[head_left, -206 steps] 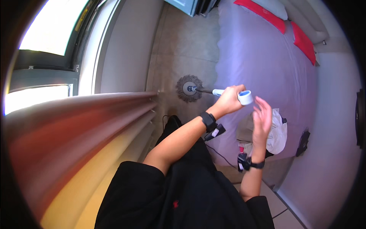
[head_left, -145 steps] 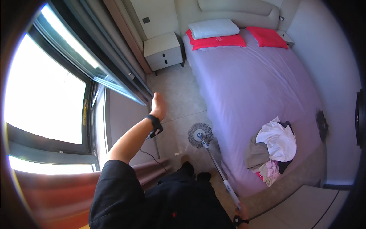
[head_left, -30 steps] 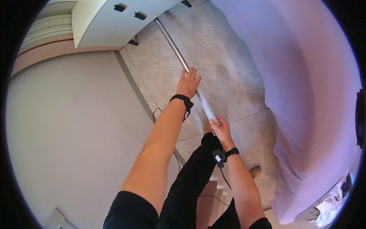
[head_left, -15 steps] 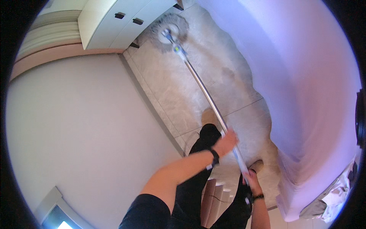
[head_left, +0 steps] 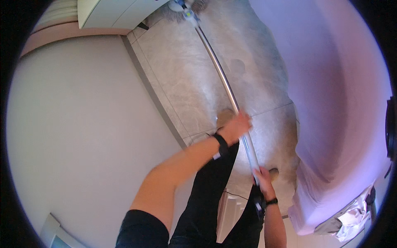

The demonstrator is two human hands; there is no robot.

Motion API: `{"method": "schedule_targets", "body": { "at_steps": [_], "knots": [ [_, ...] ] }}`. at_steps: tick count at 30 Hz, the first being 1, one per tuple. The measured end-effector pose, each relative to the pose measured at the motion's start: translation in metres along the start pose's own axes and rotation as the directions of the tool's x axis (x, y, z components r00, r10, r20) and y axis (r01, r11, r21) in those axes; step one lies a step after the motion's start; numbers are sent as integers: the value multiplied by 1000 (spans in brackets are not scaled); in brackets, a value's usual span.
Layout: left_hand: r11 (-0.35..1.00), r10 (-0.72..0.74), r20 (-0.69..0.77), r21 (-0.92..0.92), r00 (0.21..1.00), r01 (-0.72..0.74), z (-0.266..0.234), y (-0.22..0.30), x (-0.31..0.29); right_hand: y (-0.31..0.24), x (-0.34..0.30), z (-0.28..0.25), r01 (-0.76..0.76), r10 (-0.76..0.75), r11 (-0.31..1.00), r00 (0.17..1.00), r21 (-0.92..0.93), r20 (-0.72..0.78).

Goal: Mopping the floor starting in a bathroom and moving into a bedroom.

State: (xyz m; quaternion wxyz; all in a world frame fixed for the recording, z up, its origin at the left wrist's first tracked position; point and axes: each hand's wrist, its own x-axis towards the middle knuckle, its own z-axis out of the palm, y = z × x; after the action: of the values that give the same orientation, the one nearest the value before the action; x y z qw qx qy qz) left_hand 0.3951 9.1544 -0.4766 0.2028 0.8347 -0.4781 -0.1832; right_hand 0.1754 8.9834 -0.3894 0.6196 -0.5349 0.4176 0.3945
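A mop (head_left: 221, 72) with a long metal pole runs from my hands up to the far end of the floor. Its round grey fringed head (head_left: 197, 7) rests there by the white cabinet, partly cut off by the top of the picture. My left hand (head_left: 235, 127) is wrapped round the middle of the pole. Lower down, my right hand (head_left: 264, 182) grips the white end section of the handle, close to my right leg. Both wrists wear dark bands.
Grey tiles (head_left: 165, 82) cover the floor. A plain wall (head_left: 82, 124) with a skirting strip runs along the left. On the right stands a bed (head_left: 326, 115) draped in a lilac cover, with crumpled cloths (head_left: 351, 221) near its lower end. The white cabinet (head_left: 111, 14) stands far left.
The view has shifted, so the mop head and cabinet now sit higher in the picture. Both hands stay on the pole and appear slightly further left and up.
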Motion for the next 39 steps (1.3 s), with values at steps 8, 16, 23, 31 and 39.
{"method": "schedule_targets", "body": {
  "at_steps": [8, 16, 23, 31, 39],
  "knots": [
    [761, -594, 166, 434, 787, 483, -109, -229, 5, -120, 174, 144, 256, -256, 967, 963, 4, 82],
    [624, -620, 55, 639, 782, 450, -79, -171, -67, -53, 104, 197, 245, -279, 947, 948, 206, 154],
    [725, -635, 147, 452, 758, 519, -30, -5, -67, 5, -13, 49, 72, -65, 996, 986, -45, 153],
    [929, -371, -37, -22, 928, 370, -28, 178, -36, 19, -204, -81, -44, 44, 999, 999, 2, 33],
    [821, -162, 190, -518, 968, 239, -46, 405, -13, 94, -431, -138, -373, 385, 923, 899, 95, -208]
  ]
}}
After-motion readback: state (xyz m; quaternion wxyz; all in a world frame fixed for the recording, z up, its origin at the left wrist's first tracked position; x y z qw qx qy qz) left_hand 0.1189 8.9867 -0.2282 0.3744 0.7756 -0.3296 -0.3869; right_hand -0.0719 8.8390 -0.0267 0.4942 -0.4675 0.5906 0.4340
